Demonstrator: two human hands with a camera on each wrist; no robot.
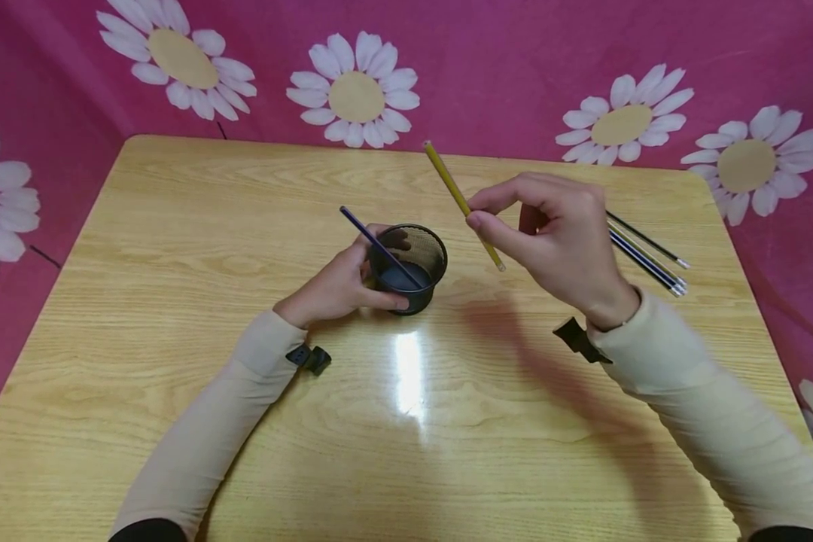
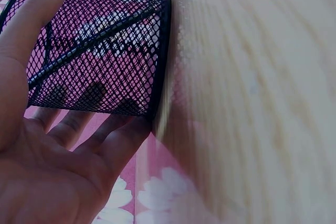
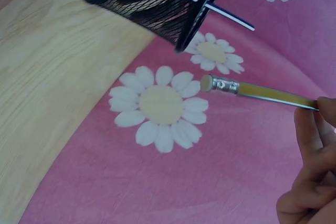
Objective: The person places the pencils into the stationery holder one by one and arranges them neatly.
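Observation:
My left hand (image 1: 335,284) holds a black mesh pencil cup (image 1: 420,301) on the table, fingers round its far side and thumb at the near side. A dark pencil (image 1: 357,223) leans inside the cup, its upper end sticking out over the rim toward the left. To the right of the cup and above the table, my right hand (image 1: 565,237) pinches a yellow pencil (image 1: 446,177) between thumb and index finger. The pencil's eraser end (image 3: 220,84) points down toward the table, apart from the cup.
Several pencils (image 1: 644,260) with white-tipped ends lie on the wooden table (image 1: 176,376) at the right, partly hidden behind my right hand. A pink cloth (image 1: 488,75) with white daisies hangs behind the table and along its sides.

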